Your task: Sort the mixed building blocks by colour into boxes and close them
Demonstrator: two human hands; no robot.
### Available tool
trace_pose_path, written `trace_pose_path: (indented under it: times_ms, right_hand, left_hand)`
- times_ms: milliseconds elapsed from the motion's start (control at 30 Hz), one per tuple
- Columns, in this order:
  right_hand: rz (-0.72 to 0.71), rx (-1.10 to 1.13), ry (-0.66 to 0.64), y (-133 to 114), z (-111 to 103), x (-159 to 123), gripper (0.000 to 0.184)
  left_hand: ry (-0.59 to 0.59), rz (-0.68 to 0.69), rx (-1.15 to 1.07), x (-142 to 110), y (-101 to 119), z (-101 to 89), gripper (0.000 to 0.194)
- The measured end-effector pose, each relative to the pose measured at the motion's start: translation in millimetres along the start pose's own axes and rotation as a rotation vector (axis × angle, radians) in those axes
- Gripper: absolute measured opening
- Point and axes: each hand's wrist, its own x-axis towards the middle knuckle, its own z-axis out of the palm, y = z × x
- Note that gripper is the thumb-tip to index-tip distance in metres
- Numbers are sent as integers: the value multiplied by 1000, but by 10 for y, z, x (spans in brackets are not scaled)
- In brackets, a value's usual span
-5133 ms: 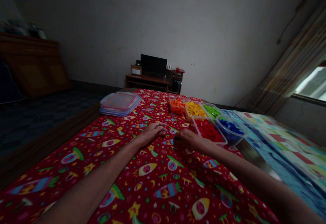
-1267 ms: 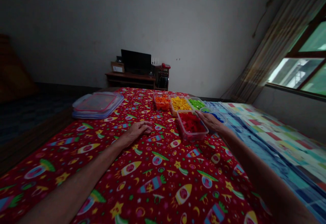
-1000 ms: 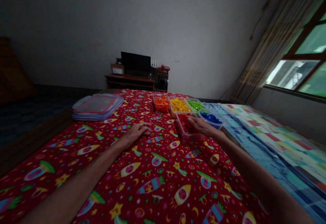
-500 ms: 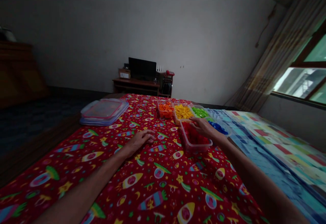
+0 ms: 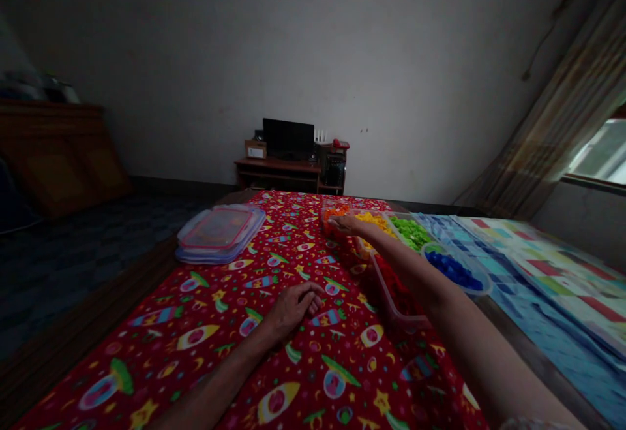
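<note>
My right hand (image 5: 346, 224) is stretched far forward over the front of the clear box of orange pieces (image 5: 337, 211). Its fingertips are small and blurred against the orange, so whether they grip a piece is unclear. Under my right forearm lies the box of red pieces (image 5: 398, 290), partly covered by the arm. The yellow pieces (image 5: 376, 221) are just right of that hand, the green pieces (image 5: 411, 233) beyond them. My left hand (image 5: 293, 307) rests on the red patterned cloth (image 5: 274, 378), fingers loosely bent and apart, nothing seen in it.
Blue pieces (image 5: 452, 269) fill a clear box at the right edge. Stacked clear lids (image 5: 220, 231) lie on the left of the cloth. A blue checked cloth (image 5: 533, 312) spreads to the right. By the wall is a low desk (image 5: 278, 165) with a monitor (image 5: 288, 138).
My right hand has moved from the red box forward and left to the orange box. My left hand stays on the cloth, its fingers a little more bent. The view has shifted.
</note>
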Motion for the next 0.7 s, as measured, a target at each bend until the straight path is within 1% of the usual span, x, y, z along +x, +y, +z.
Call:
trace_pose_path:
  times_ms: [100,200,267,400,533,633,700]
  right_hand:
    - [47,-56,26,36,28,32,34]
    - [58,-112,37,16,59,9,24]
    - [46,-141,50,-25,84,-40,22]
    - [0,-166,74,-147,129,-230,24]
    - [-75,-185,110,-256,148,-511,25]
    - [-114,-118,91,-276,98,-675,23]
    - [-118,-46,105,-259,39,-695,25]
  left_hand:
    - [-7,-5,-10,-8,16,4,23]
    - [-7,0,-13,-16,36,5,24]
    - [-6,1,-12,-20,51,4,24]
    - [-6,-14,-17,-23,58,4,23]
    - [-2,0,-10,-20,22,6,24]
    - [-14,7,0,-14,-3,5,25]
    - [-18,10,1,-11,-2,5,25]
